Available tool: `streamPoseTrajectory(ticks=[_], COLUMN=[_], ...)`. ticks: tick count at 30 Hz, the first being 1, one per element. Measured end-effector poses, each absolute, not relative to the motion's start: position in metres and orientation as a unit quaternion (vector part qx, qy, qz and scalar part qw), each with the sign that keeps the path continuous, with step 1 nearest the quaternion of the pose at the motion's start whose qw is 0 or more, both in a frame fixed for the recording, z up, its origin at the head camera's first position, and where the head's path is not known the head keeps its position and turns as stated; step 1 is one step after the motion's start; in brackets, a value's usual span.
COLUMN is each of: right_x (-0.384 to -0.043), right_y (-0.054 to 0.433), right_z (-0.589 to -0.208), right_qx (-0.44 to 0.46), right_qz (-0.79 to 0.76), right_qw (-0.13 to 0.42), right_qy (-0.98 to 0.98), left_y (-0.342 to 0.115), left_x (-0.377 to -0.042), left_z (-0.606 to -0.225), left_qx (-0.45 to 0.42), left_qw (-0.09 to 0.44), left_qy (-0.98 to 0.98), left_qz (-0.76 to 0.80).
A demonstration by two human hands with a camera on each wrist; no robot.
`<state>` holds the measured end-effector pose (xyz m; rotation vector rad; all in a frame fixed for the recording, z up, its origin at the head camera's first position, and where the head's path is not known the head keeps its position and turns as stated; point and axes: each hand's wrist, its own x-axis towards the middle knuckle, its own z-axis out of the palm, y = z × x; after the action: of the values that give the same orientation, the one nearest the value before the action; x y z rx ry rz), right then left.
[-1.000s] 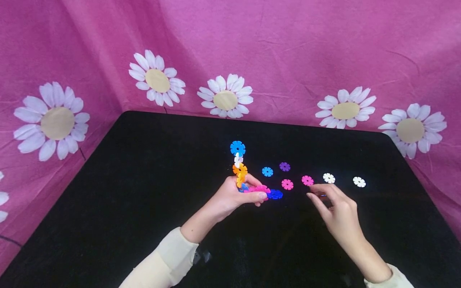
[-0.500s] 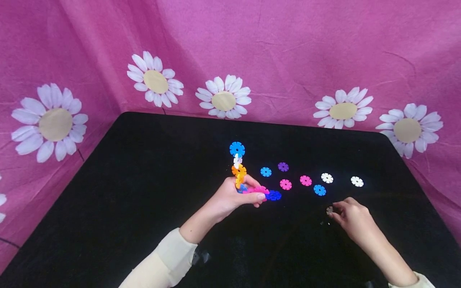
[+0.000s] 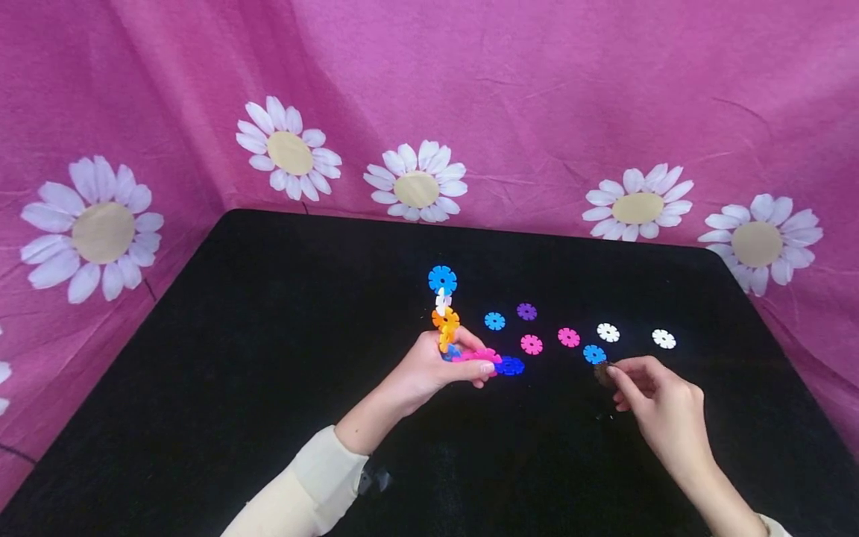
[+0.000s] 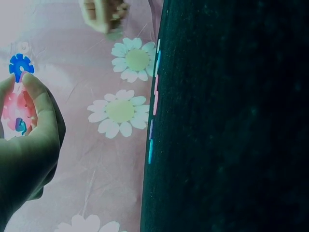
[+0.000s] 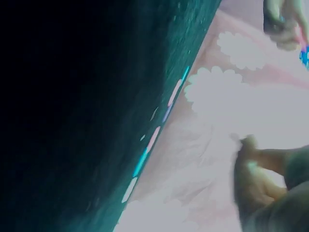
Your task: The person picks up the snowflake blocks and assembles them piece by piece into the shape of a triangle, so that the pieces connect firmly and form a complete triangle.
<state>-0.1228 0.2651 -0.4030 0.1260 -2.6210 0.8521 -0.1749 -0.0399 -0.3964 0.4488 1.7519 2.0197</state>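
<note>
My left hand [image 3: 436, 365] grips a bent chain of interlocked notched plastic discs. A light-blue disc [image 3: 442, 280] tops the chain, with white and orange discs [image 3: 445, 319] below it. Pink discs [image 3: 485, 356] lie under my thumb, and a dark-blue disc [image 3: 510, 365] juts out to the right; fingers hide part of the chain. Thumb and fingers of my right hand [image 3: 661, 406] pinch a small dark, see-through-looking disc [image 3: 602, 374], its colour unclear. Just beyond it is a loose blue disc [image 3: 593, 354]. In the left wrist view the dark-blue disc [image 4: 21, 66] rises above the fingertips.
Loose discs lie on the black table [image 3: 268, 335]: blue [image 3: 494, 321], purple [image 3: 526, 311], pink [image 3: 532, 344], another pink [image 3: 568, 337] and two white, one white disc [image 3: 608, 333] left of the other white disc [image 3: 664, 338]. Pink cloth [image 3: 523, 89] with daisies hangs behind.
My right hand moved from over the blue disc down and right, uncovering it, then came slightly back up with a small dark disc in its fingertips. The left hand stays nearly still.
</note>
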Motion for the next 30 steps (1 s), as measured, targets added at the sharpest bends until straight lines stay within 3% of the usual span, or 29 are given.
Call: streamPoseTrajectory(ticks=[4,9,22,30], right_x=[-0.116,-0.11,-0.115,-0.118], right_y=[0.24,0.213,0.185,0.18], right_z=[-0.399,-0.397,-0.403,-0.403], right_qx=[0.073,0.127,0.229,0.239], right_qz=[0.393,0.467,0.512,0.508], right_qw=[0.255,0.288,0.327,0.324], right_qy=[-0.881,-0.827,-0.761,-0.761], left_y=[-0.04,-0.04,-0.038,-0.038], left_x=[-0.175,-0.175,-0.175,-0.177], left_z=[-0.398,-0.4,-0.401,-0.402], left_qx=[0.158,0.16,0.159,0.155], left_qw=[0.215,0.213,0.213,0.216], left_qy=[0.63,0.629,0.64,0.647], left_qz=[0.729,0.73,0.721,0.715])
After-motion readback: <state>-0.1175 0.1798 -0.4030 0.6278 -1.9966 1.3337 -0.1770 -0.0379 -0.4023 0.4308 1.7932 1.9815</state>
